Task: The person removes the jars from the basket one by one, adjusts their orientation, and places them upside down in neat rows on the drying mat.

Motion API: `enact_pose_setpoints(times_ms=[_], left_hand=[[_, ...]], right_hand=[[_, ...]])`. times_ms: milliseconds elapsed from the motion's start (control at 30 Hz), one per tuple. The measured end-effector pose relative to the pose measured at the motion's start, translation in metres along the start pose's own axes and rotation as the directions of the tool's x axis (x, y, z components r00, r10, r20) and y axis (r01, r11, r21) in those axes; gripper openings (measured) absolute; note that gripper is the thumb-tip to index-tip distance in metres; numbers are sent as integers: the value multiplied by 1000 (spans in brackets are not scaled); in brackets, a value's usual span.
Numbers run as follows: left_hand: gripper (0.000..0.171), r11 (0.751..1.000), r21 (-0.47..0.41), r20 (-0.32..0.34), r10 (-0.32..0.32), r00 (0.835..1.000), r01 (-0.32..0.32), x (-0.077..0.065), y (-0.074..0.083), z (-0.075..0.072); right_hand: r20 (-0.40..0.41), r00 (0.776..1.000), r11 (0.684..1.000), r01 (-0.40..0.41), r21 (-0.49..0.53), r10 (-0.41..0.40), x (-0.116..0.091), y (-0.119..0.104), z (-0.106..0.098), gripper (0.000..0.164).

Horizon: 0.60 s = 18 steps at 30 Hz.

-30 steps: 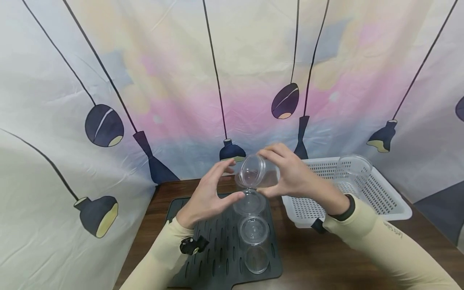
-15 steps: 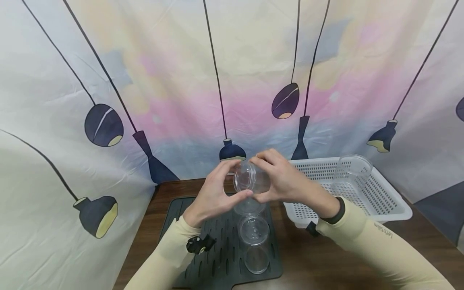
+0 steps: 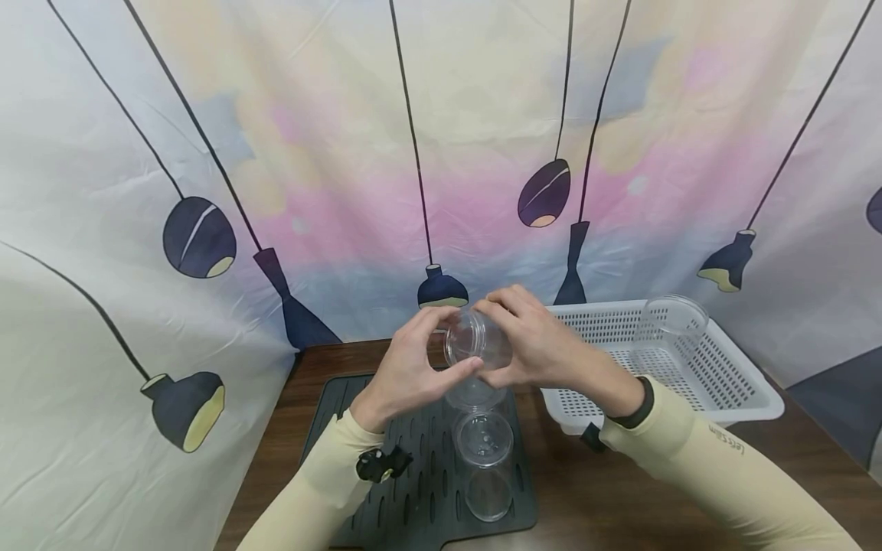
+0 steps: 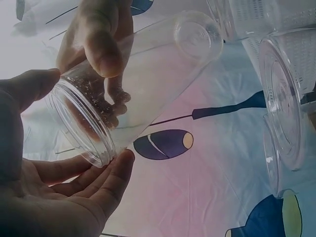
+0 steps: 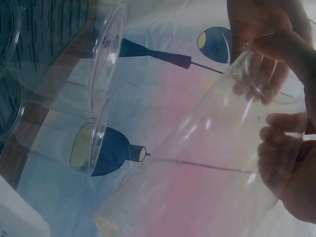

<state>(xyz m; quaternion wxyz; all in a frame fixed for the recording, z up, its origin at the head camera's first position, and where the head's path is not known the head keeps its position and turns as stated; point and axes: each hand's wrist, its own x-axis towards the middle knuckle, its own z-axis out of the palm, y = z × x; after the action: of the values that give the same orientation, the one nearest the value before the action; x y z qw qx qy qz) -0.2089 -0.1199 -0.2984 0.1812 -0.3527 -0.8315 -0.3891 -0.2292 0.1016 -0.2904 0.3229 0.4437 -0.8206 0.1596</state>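
Between both hands a clear plastic jar point(image 3: 494, 344) is held up, its ringed rim turned toward the left hand. My left hand point(image 3: 403, 375) grips that rim, thumb on one side and fingers on the other, as the left wrist view shows. Around the jar's body, close behind the rim, my right hand point(image 3: 544, 344) holds with thumb and fingers. Small droplets speckle the jar wall point(image 4: 94, 96) near the rim. Below the hands, more clear jars point(image 3: 485, 438) stand in a row on a dark grey ridged mat point(image 3: 406, 474), partly overlapped by the held jar.
A white perforated basket point(image 3: 747, 383) stands on the right, with a clear jar point(image 3: 671, 315) in it. The brown wooden table point(image 3: 586, 490) shows around the mat. A cloth backdrop point(image 3: 344, 153) printed with lamps hangs close behind.
The left hand, apart from the jar a second ago, has moved right and taken hold of its rim. The right hand has brought the jar slightly left and down. Little differs over the last half second.
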Motion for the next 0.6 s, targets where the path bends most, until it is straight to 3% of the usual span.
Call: enact_pose_setpoints(times_ms=[267, 400, 600], left_hand=[[60, 1000, -6, -36, 18, 999, -19, 0, -2, -1], [60, 1000, -4, -44, 13, 999, -14, -1, -2, -2], [59, 1000, -16, -56, 8, 998, -9, -2, -3, -5]], right_hand=[[15, 999, 999, -30, 24, 30, 0, 1, -2, 91], [47, 996, 991, -80, 104, 76, -3, 4, -8, 96], [68, 985, 954, -172, 245, 160, -10, 15, -18, 89]])
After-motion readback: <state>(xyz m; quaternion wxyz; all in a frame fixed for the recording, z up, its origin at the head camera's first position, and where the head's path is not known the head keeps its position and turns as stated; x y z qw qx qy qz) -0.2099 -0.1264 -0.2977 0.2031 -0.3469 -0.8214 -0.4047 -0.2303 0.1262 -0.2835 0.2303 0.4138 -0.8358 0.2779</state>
